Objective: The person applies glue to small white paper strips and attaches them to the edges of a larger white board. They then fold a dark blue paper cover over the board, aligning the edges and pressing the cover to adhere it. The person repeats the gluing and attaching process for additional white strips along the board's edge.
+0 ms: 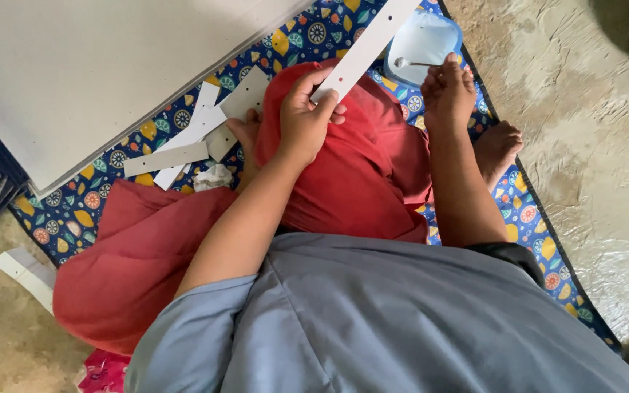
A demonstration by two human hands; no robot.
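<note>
1. At the far left, a large white board (89,65) lies flat over a patterned mat (307,33) printed with fruit slices on dark blue.
2. Just right of the board's near edge, several loose white cardboard strips (183,142) lie scattered on the mat, some overlapping, with a small crumpled white scrap (214,177) beside them.
3. At the near left, on bare concrete floor (584,131), another white strip (27,273) lies off the mat.
4. In the middle, the person sits cross-legged in red trousers (358,167) and a grey-blue shirt (373,320).
5. The left hand (307,116) rests on the raised knee, fingers and thumb pinched closed on the near end of a long white strip (365,47) with small punched holes, which slants up and away to the far right.
6. Right of that, the right hand (447,91) reaches to a pale blue shallow tub (420,36) on the mat, fingertips pressed together on a thin stick-like tool (416,64) whose tip sits inside the tub.
7. Just right of the right forearm, a bare foot (496,149) rests at the mat's edge.
</note>
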